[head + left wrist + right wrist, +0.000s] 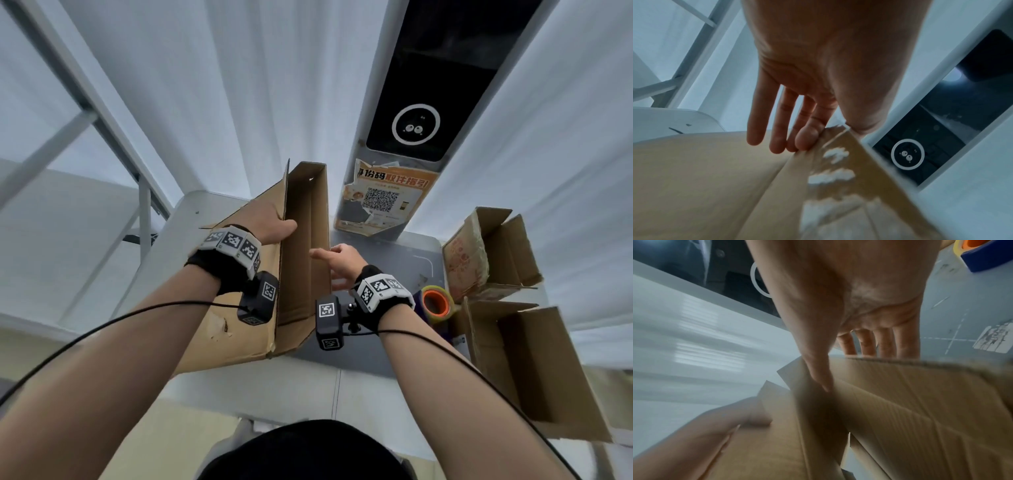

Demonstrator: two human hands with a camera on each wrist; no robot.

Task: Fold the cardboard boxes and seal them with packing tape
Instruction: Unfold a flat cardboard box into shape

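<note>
Two hands on one cardboard box [301, 260], which is half-opened and stands upright over the grey table [387, 240], with its open end facing the person. The left hand [270, 228] grips the box's left wall near the top: thumb inside, fingers [777, 129] straight and laid flat on the outer flap (left wrist view shows the thumb and forefinger pinching the cardboard edge). The right hand [337, 262] holds the right wall, with the thumb [818, 378] inside the box and four fingers [885, 344] straight down the outside, hidden past the wall's edge. This grip is a loose clamp on the panel, not a fist. The box's big left flap fans out toward the person's left forearm, with torn patches on its surface.

The packing tape roll [435, 303], with an orange core in a blue dispenser, sits on the table just right of the right wrist. Two more open boxes are at the table's right edge: a printed box [479, 253] farther back and a plain box [527, 363] nearer. A kiosk [418, 102] with a dark screen and QR poster [383, 198] stands behind the table. White curtains surround the area.
</note>
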